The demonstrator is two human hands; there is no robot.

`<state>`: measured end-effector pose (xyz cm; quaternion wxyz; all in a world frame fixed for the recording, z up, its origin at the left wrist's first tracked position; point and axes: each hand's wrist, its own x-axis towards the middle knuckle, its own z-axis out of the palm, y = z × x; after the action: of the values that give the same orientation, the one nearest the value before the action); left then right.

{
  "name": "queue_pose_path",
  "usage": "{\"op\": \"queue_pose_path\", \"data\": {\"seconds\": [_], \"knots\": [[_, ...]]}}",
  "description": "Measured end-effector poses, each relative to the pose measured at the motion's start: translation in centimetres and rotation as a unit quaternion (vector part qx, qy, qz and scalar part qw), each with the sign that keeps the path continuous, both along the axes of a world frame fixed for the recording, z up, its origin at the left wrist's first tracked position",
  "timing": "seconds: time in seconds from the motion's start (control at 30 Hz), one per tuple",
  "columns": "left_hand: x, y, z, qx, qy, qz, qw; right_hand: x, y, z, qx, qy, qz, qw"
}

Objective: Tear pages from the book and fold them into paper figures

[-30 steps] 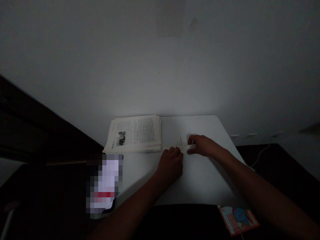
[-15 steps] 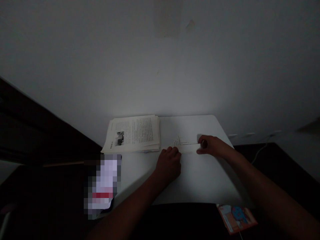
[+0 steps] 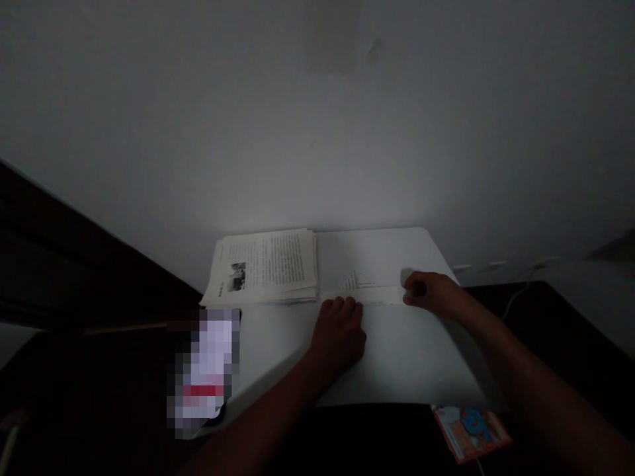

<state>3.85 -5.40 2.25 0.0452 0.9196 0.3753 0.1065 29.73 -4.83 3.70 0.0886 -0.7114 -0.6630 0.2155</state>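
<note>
A folded sheet of printed paper lies flat on the white table, its top fold forming a triangle. My left hand rests on the sheet's left end with the fingers curled and pressing down. My right hand is curled too, its fingertips pressed on the sheet's right end. The room is dim, so the fine fingertip contact is hard to make out.
A stack of printed pages lies at the table's back left. A phone with a lit screen sits at the front left edge. A colourful booklet lies below the table's front right corner. A white wall stands behind.
My right hand has slid to the right along the folded paper, away from my left hand. The left hand has stayed nearly still on the paper's left end.
</note>
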Motion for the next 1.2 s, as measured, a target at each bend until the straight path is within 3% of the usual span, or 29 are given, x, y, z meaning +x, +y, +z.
{"op": "queue_pose_path", "data": {"seconds": [0.17, 0.3, 0.53, 0.9, 1.2], "knots": [[0.3, -0.4, -0.3, 0.016, -0.013, 0.004, 1.0, -4.4, -3.2, 0.0, 0.193, -0.057, 0.045, 0.979], [0.1, -0.7, -1.3, 0.037, -0.019, 0.024, 0.999, -7.9, -4.4, -1.4, 0.241, -0.07, 0.116, 0.961], [-0.3, -1.3, -2.9, 0.071, -0.028, 0.05, 0.996, -9.0, -4.8, -3.1, 0.241, -0.133, 0.089, 0.957], [0.2, -1.0, -2.1, 0.029, -0.02, 0.071, 0.997, -9.2, -4.8, -3.4, 0.231, -0.14, 0.09, 0.958], [1.1, 0.1, -1.4, 0.036, 0.007, 0.097, 0.995, -9.7, -4.1, -2.4, 0.192, -0.152, 0.071, 0.967]]}}
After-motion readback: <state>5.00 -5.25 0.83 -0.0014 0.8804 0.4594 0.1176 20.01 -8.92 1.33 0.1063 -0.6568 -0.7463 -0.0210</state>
